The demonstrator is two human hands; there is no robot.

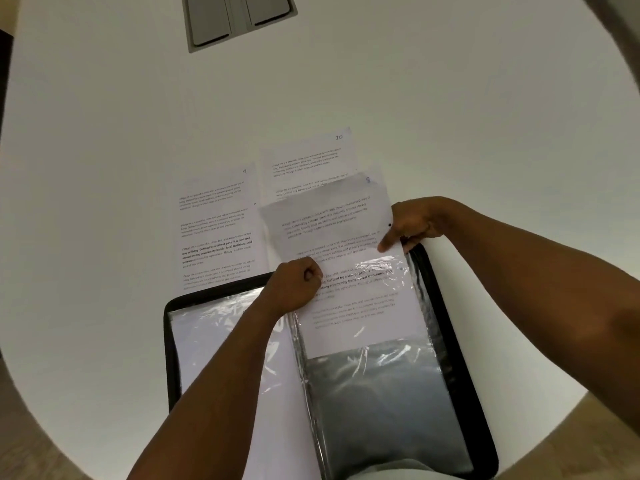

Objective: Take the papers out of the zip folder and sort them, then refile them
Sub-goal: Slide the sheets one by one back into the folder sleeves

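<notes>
Nearest to the person lies the open zip folder (464, 344) on the white table (104, 168), its clear sleeves showing. One sheet (332, 230) is half out of the right sleeve (381, 393): the left hand (294, 285) pinches its left edge with curled fingers, and the right hand (412, 225) grips its right edge. Two sheets, marked 9 (216, 223) and 10 (308, 157), already lie flat beyond. I judge the emptying is partly done; more paper shows in the left sleeve (194, 337), and sorting and refiling remain.
</notes>
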